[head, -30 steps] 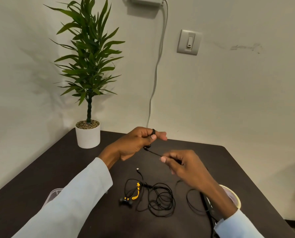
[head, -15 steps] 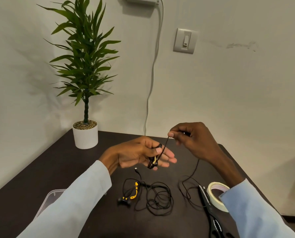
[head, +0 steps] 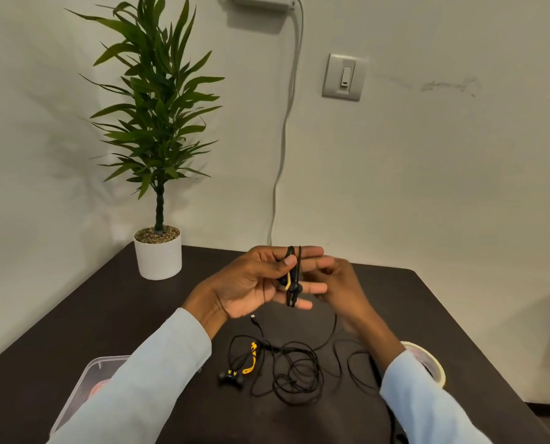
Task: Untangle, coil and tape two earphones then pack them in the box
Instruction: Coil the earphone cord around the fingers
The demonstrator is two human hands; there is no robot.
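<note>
My left hand [head: 254, 283] is raised above the table with its fingers straight and a black earphone cable [head: 294, 277] wound around them; the thumb presses the black and yellow earbuds against the fingers. My right hand [head: 337, 283] sits just behind the left fingertips, fingers curled on the same cable, which trails down to the table. A second black and yellow earphone [head: 280, 363] lies in a loose tangle on the dark table [head: 107, 315]. The clear plastic box [head: 91, 382] is at the lower left, partly hidden by my left sleeve.
A roll of tape [head: 427, 363] lies at the right, partly behind my right sleeve. A potted plant [head: 158, 251] stands at the table's back left corner. A cord and a wall switch are on the wall behind.
My right hand came down from its raised position to behind the left fingers, laying another turn of cable around them. The left hand lifted slightly and tilted more upright.
</note>
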